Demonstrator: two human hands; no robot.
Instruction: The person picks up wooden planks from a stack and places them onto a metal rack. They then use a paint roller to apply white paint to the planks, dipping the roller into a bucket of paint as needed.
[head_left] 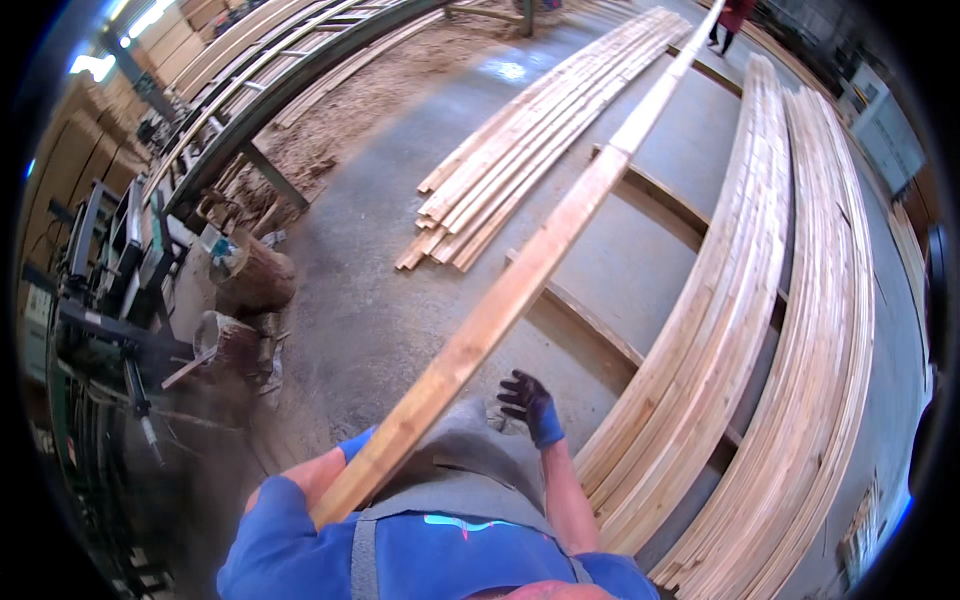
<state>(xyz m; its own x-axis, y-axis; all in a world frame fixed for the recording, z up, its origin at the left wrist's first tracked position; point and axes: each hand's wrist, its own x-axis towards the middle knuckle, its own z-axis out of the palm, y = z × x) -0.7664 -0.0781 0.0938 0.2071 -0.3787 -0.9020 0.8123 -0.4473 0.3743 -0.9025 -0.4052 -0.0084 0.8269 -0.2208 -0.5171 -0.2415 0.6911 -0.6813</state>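
Observation:
A long wooden board [470, 345] slants from my left side up toward the far right. Its near end lies across my left forearm, close to my body. My left hand, with a blue cuff [357, 441] showing, holds the board from beneath; the board hides its fingers. My right hand [528, 405], in a dark glove with a blue cuff, is apart from the board, fingers spread and holding nothing. It is between the board and a long stack of boards [700, 330] on my right.
Another long stack [825, 330] lies farther right. Crosspieces [665, 205] rest on the floor. A loose board pile [530, 140] lies ahead. Sawdust, a metal frame [270, 105], log-like containers [255, 275] and machinery [110, 320] stand left. A person in red [735, 15] stands far off.

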